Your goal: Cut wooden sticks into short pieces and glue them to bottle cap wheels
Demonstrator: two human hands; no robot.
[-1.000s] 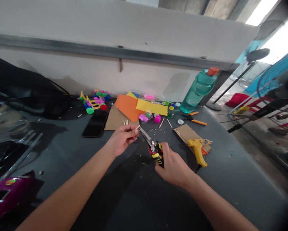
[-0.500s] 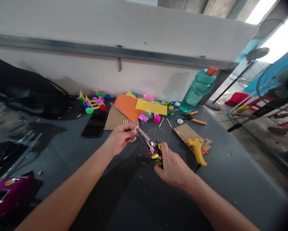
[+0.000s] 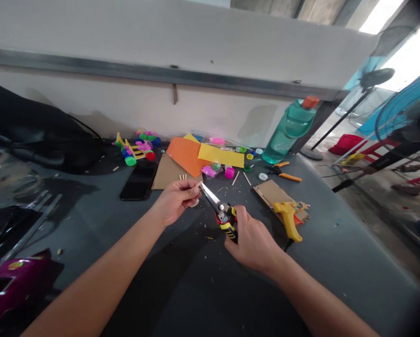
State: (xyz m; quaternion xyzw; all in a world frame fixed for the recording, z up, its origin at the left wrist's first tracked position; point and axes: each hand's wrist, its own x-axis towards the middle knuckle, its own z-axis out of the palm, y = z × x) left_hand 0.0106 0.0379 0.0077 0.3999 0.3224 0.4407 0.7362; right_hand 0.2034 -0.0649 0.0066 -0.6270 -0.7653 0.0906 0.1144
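Observation:
Between thumb and fingers, my left hand [image 3: 177, 199] pinches a small pale wooden stick [image 3: 199, 186]. My right hand [image 3: 254, 241] is wrapped around the black and yellow handles of metal shears [image 3: 221, 208]. Their blade tips meet the stick right at my left fingertips; whether they cut into it I cannot tell. A few short stick pieces [image 3: 183, 177] lie on the brown cardboard [image 3: 163, 172] just behind my left hand. Partly hidden beneath that hand is a white disc [image 3: 195, 203]. Small scraps are scattered on the dark table below the shears.
A yellow glue gun [image 3: 289, 220] rests on cardboard [image 3: 271, 196] at right, near orange-handled pliers [image 3: 287, 175] and a teal bottle [image 3: 287, 131]. At left are a phone [image 3: 139, 181], a colourful toy [image 3: 136, 150] and a magenta device [image 3: 18, 285]. Orange paper [image 3: 185, 154] and bottle caps lie behind.
The shears have turned slightly, and their blade now catches more light. Both hands stay almost where they were, with the stick still pinched at the blade tips.

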